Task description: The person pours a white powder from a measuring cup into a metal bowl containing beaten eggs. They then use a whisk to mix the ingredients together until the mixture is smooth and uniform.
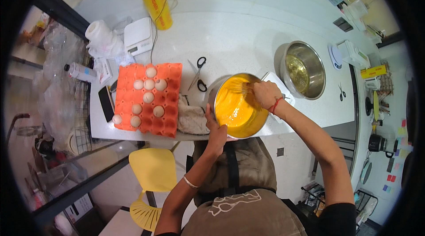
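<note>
My left hand [216, 133] grips the rim and side of a steel mixing bowl [261, 123], which tilts at the table's front edge. Thick yellow-orange batter or egg mixture [234, 111] lies in it. My right hand [268, 93] is closed round a wire whisk [239, 87], its wires in the mixture and its handle mostly hidden. Left of the bowl, a beige cloth [192, 118] lies beside an orange egg tray [124, 99] holding several eggs [149, 97]. Behind the cloth are black-handled scissors [199, 73]. A white kitchen scale [274, 78] sits partly hidden behind my right hand.
A larger steel bowl [321, 69] with clear yellowish liquid stands at the right. At the back left are a white scale [137, 35] and a yellow roll [156, 5]. A phone [106, 103] lies left of the tray. A yellow chair [152, 169] stands below the table.
</note>
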`<action>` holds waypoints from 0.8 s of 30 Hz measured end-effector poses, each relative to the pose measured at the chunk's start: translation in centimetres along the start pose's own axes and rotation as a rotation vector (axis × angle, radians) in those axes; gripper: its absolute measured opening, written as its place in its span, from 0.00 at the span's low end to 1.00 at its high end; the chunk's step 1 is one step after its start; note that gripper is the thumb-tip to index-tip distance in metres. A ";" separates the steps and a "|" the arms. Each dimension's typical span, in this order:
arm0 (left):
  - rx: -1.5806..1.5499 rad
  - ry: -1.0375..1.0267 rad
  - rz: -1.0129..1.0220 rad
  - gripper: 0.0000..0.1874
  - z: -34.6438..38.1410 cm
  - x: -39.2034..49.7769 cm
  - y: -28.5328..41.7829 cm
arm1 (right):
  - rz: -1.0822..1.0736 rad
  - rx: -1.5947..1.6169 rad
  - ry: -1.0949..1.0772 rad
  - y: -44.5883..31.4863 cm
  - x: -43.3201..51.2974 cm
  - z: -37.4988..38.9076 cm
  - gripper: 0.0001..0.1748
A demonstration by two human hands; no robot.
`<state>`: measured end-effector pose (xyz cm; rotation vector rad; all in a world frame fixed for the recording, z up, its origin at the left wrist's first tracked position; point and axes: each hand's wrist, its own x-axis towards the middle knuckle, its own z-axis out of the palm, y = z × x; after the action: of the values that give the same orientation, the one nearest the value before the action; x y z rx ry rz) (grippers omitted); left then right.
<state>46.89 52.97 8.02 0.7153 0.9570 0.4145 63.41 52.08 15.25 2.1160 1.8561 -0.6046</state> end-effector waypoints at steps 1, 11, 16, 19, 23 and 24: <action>0.132 0.015 0.038 0.45 0.0 -0.2 -0.1 | -0.012 -0.034 -0.030 -0.9 -0.4 0.1 0.14; 0.131 0.011 0.078 0.43 0.2 0.1 -0.8 | -0.032 -0.161 0.014 0.8 0.1 2.6 0.13; 0.107 0.051 -0.017 0.43 0.7 0.3 -1.0 | 0.151 -0.013 0.068 1.9 0.3 1.4 0.12; 0.184 0.100 0.029 0.42 1.2 0.4 -0.5 | -0.119 -0.233 0.001 -0.2 -0.6 4.3 0.13; -0.024 -0.029 -0.066 0.42 1.2 -0.1 0.5 | 0.148 -0.133 0.030 1.9 -0.2 -0.5 0.12; 0.049 0.018 -0.060 0.42 1.3 -0.4 0.5 | 0.153 -0.111 -0.025 1.0 -0.2 0.0 0.12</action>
<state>47.77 52.64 9.13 0.7262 1.0061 0.3466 64.42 51.72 15.28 2.1433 1.6552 -0.4793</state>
